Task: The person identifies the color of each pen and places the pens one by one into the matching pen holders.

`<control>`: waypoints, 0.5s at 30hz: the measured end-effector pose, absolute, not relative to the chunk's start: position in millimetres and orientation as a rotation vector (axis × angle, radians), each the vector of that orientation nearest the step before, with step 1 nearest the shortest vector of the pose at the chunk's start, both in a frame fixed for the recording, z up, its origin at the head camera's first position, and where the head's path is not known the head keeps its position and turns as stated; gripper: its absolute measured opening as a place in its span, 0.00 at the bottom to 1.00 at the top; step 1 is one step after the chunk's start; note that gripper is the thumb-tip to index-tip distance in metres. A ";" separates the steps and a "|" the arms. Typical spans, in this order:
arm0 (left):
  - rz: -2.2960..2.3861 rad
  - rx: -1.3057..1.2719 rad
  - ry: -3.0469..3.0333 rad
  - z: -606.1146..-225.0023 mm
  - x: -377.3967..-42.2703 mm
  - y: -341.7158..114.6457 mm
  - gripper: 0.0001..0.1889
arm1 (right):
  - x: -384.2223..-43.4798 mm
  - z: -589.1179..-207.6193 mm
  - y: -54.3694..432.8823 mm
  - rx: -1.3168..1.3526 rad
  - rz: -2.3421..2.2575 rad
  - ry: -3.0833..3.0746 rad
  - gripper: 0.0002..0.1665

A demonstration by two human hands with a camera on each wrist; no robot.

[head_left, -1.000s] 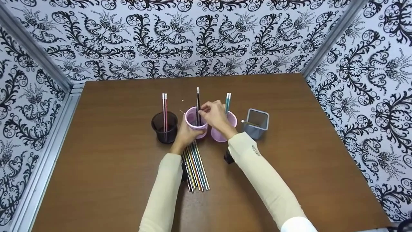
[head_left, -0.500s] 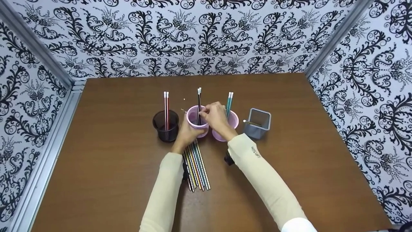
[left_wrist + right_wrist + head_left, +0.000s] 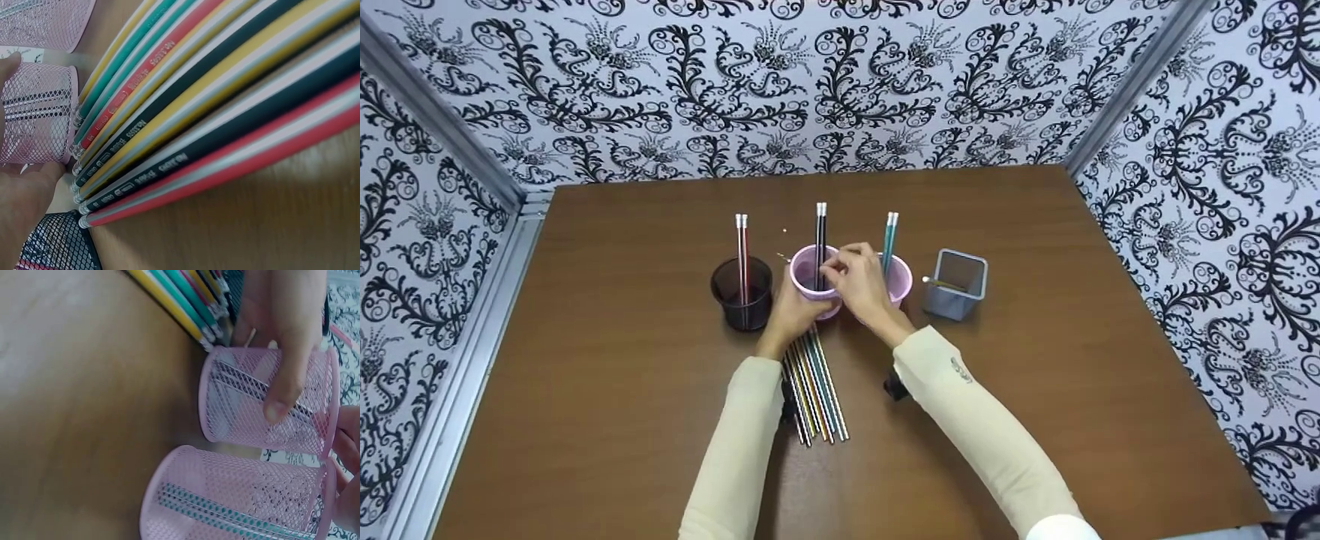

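Observation:
My left hand [image 3: 793,311] grips a round pink mesh pencil cup [image 3: 808,259] from its left side. In the right wrist view its thumb lies along the mesh. Two black-and-silver pencils [image 3: 820,240] stand upright in this cup, eraser ends up. My right hand [image 3: 859,285] reaches over the cup's right rim with curled fingers, fingertips right beside the pencils; I cannot tell whether it still pinches one. A second pink cup [image 3: 898,281] with two teal pencils [image 3: 890,232] stands just right, partly hidden by that hand. Loose striped pencils [image 3: 185,118] lie below the left hand.
A black mesh cup [image 3: 720,289] with two red pencils [image 3: 742,247] stands left. At the right is a square grey mesh holder [image 3: 952,304] with one yellowish pencil [image 3: 946,285] leaning in it. Patterned walls [image 3: 765,90] border the brown table [image 3: 1072,360].
The two black pencils, overlapping at first, now stand side by side in the cup. The right hand has shifted slightly down. The left hand keeps its hold on the cup.

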State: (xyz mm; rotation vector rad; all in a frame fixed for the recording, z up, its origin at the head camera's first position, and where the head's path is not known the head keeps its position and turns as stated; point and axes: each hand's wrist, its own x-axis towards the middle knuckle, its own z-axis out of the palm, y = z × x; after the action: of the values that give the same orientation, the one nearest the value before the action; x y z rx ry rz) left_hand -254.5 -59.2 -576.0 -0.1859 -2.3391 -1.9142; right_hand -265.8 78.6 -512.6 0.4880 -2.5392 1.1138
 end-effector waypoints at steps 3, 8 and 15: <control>-1.923 -0.184 -2.320 -576.5 -253.6 -58.2 0.48 | -255.5 -513.3 81.7 0.532 1.135 -2.504 0.05; -1.913 -0.171 -2.341 -576.9 -251.0 -57.5 0.48 | -235.6 -509.3 91.5 0.636 1.191 -2.408 0.05; -1.827 -0.146 -2.419 -569.0 -245.8 -59.0 0.49 | -208.2 -494.2 120.7 0.640 1.267 -2.243 0.04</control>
State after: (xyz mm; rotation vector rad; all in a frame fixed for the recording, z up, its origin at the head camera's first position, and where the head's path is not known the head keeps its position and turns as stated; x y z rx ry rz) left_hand -245.8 -59.0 -569.0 -0.1457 -2.4191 -1.8267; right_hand -208.2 120.7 -494.2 0.6401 -2.2430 1.2674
